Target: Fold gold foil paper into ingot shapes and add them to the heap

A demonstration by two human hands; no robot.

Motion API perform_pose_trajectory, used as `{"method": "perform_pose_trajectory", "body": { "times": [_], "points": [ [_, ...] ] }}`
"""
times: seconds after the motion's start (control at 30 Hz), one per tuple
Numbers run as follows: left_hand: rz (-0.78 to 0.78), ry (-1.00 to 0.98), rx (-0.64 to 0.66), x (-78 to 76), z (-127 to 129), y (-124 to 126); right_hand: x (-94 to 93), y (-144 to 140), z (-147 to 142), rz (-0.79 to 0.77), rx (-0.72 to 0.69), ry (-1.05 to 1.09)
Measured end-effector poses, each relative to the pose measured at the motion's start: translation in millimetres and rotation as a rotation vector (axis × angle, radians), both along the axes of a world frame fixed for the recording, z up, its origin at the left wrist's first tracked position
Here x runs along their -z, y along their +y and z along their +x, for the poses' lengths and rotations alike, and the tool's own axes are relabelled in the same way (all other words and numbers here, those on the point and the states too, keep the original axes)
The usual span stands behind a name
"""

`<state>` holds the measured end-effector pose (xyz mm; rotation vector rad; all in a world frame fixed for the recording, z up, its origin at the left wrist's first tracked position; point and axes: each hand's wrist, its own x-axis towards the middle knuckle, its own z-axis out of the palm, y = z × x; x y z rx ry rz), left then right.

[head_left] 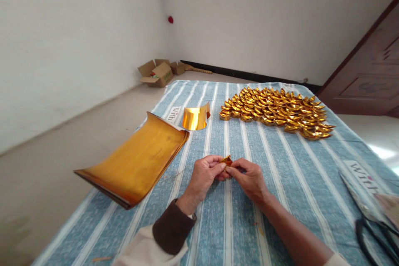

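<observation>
Mid-fold, by my reading: my left hand and right hand pinch one small gold paper piece between their fingertips, just above the striped cloth. Beyond the grip lies the pile of folded gold ingots; left of it, the stack of gold sheets. The next crease, I judge, needs firm, even fingertip pressure.

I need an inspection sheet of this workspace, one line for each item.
Surface: blue-and-white striped cloth over a table.
Job's things: small folded gold paper piece; stack of gold foil sheets, curling, over the left edge; curled gold sheet; heap of folded gold paper ingots.
Clutter: black-handled scissors, right edge.
Grippers: left hand and right hand pinch the folded piece.
Cables: nothing seen.
Surroundings: cardboard boxes on floor, brown wooden door.
</observation>
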<state>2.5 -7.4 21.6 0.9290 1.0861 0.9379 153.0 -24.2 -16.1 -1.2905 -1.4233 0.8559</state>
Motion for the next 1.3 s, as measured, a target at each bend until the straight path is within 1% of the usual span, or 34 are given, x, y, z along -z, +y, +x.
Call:
{"method": "perform_pose_trajectory", "body": {
  "times": [0.33, 0.43, 0.6, 0.8, 0.93, 1.07, 1.13, 1.3],
  "points": [
    [-0.012, -0.028, 0.004, 0.6, 2.0, 0.5, -2.2, -2.1, -2.0, -0.013, -0.009, 0.067],
    [-0.014, -0.037, -0.007, 1.2, 2.5, 0.6, -2.8, -2.6, -2.7, -0.056, 0.001, 0.118],
    [-0.001, -0.062, -0.032, -0.2, 4.0, -1.1, -1.9, -1.6, -2.3, -0.129, 0.019, 0.103],
    [-0.035, -0.053, -0.01, 0.8, 4.0, -2.2, -0.7, -1.4, -2.3, -0.177, 0.004, 0.16],
    [-0.017, -0.039, -0.064, 2.0, 3.8, -2.3, -6.8, -1.7, 2.2, -0.2, -0.043, 0.228],
    [0.002, -0.013, -0.126, -0.4, 3.2, -1.7, -14.1, -0.9, 9.0, -0.314, -0.142, 0.286],
    [0.001, -0.004, -0.136, -2.2, 2.9, -1.6, -16.7, -0.6, 10.5, -0.359, -0.181, 0.288],
    [-0.002, 0.009, -0.115, -3.9, 3.0, -2.1, -18.9, -0.4, 8.7, -0.385, -0.169, 0.3]
  ]
}}
